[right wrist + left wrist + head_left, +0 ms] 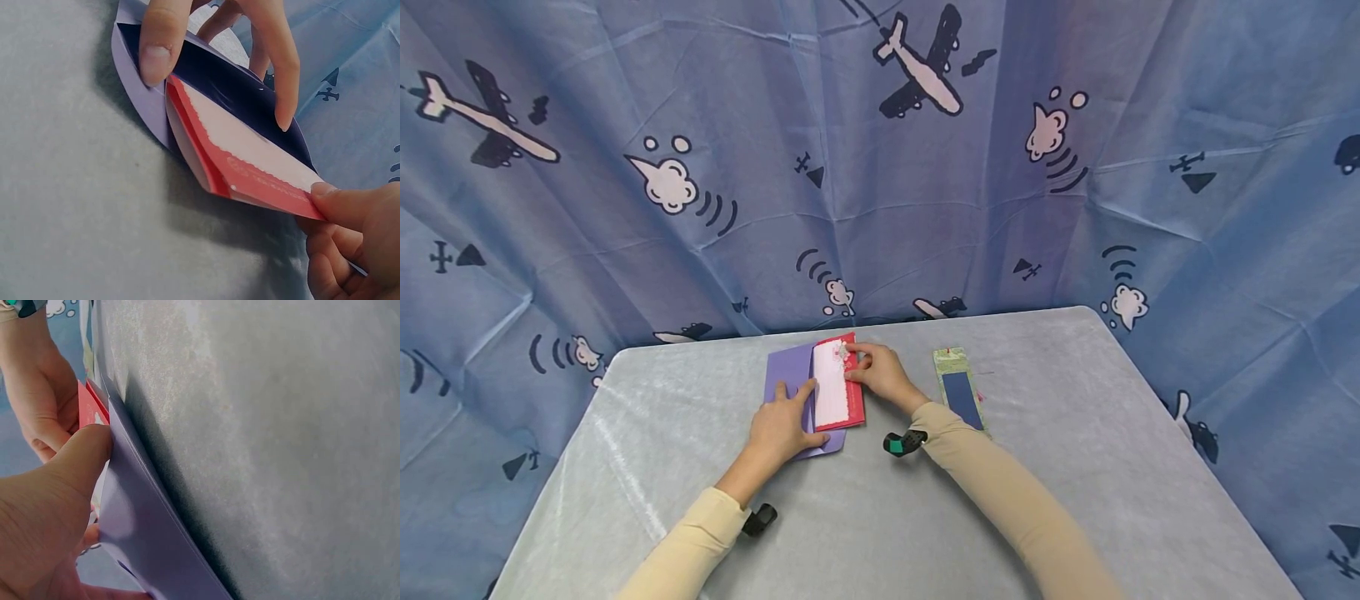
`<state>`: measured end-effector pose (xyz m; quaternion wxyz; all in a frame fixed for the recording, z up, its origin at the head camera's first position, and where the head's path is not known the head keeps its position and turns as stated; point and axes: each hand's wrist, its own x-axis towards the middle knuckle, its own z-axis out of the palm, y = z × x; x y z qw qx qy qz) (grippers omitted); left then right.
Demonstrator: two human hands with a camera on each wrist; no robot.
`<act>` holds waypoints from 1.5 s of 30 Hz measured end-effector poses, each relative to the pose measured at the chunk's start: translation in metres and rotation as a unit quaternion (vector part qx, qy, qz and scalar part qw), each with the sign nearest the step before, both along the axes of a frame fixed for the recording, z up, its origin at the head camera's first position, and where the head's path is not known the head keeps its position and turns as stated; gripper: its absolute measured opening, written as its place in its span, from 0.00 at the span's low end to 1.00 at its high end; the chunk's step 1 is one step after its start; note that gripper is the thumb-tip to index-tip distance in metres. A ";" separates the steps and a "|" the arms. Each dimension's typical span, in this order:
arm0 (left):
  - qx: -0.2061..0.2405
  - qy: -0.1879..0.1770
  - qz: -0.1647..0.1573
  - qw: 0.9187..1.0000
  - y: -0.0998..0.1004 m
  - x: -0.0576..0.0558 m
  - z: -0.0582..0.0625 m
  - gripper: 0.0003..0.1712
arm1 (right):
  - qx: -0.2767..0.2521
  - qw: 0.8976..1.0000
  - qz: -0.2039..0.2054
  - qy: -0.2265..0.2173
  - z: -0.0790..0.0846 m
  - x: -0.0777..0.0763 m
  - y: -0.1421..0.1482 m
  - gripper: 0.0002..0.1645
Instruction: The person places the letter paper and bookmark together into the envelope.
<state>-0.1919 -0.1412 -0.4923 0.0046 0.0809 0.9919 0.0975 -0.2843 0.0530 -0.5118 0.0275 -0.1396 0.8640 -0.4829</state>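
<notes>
A purple envelope [789,372] lies toward the back left of the table, its mouth bulging apart and its dark inside [215,69] showing in the right wrist view. My left hand [778,423] holds it across, thumb on the near edge and spread fingers toward the far edge. A red card with a white scalloped panel [831,385] has its left end at the envelope's mouth, partly inside it. The outer edge of this card is pinched between the thumb and fingers of my right hand [883,375]; in the right wrist view the thumb [344,203] lies on its top face.
Right of my right hand lies a green patterned card with a dark blue panel [961,396], partly behind the sleeve. A grey cloth covers the table [647,433]. Behind its back edge hangs a blue curtain printed with planes [760,183].
</notes>
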 end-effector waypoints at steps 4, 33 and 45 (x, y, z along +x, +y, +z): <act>-0.002 -0.002 0.002 1.000 0.000 0.000 0.000 0.56 | 0.002 1.000 0.001 0.000 0.000 0.000 -0.001 0.32; -0.006 0.012 0.000 1.000 0.000 0.000 0.002 0.57 | 0.019 1.000 -0.007 0.012 -0.005 -0.003 -0.009 0.32; -0.001 0.005 0.000 1.000 0.000 0.000 0.001 0.56 | 0.022 1.000 -0.002 0.009 -0.005 -0.002 -0.010 0.32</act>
